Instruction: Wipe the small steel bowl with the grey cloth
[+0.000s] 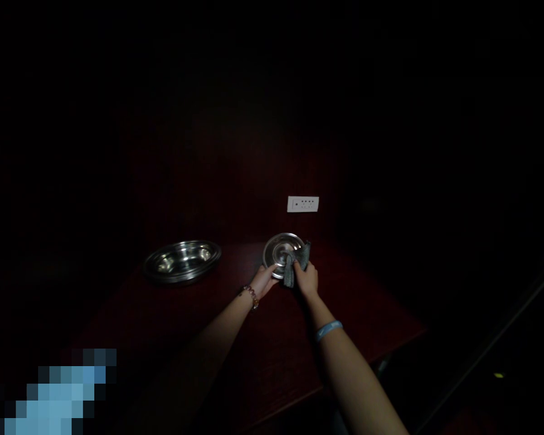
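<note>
A round, shiny metal plate (272,251) is held up over the dark red table, its face tilted toward me. My left hand (263,281) grips its lower left rim, thumb on the front and a beaded bracelet at the wrist. Bunched in my right hand (307,279) is a grey-green cloth (289,270), which lies against the right side of the plate. A blue band circles my right forearm. The cloth and my right fingers hide part of the plate's lower right.
Metal basins (182,262), seemingly nested, sit at the table's left. The reddish table (272,356) has its near edge at the lower right. A white socket panel (303,204) is on the wall behind. Pixelated blue covers the lower left corner; the surroundings are very dark.
</note>
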Tool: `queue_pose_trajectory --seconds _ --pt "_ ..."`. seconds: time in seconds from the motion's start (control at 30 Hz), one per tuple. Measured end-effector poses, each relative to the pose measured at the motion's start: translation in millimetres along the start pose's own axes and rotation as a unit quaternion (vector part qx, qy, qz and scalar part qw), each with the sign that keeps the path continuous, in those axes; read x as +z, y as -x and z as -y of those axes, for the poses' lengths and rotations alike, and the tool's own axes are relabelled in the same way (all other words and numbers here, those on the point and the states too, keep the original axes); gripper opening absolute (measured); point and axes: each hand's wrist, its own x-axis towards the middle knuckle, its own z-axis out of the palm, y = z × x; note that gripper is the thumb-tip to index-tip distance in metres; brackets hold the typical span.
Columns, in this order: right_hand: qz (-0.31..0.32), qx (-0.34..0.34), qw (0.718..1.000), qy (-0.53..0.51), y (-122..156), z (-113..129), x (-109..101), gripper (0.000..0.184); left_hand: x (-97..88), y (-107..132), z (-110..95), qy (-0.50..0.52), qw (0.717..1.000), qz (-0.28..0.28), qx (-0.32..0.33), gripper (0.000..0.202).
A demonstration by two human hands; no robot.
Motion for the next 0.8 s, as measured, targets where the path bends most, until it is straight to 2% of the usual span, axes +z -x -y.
queue_pose_trajectory --seconds 0.23,0.37,0.57,0.63,0.8 --pt "0.004 0.013 0.999 0.041 -2 -2 -5 0.042 0.3 -1 0 -0.066 0.997 -0.045 0.001 0.023" --pt "0.005 0.029 0.997 0.066 -1 -1 -10 0.046 -0.9 0 0 -0.099 0.994 -0.044 0.000 0.027" --pt "0.002 0.028 0.999 0.045 -3 -3 -7 0.043 -2.8 -2 3 -0.121 0.992 -0.044 0.008 0.029" --pt "0.002 0.026 0.999 0.029 -5 -3 -5 0.040 -1.8 -2 4 -0.120 0.991 -0.055 0.014 0.036" --pt "-0.006 0.030 0.999 -0.026 -6 -3 -1 0.038 0.8 -6 7 -0.102 0.992 -0.065 0.043 0.072"
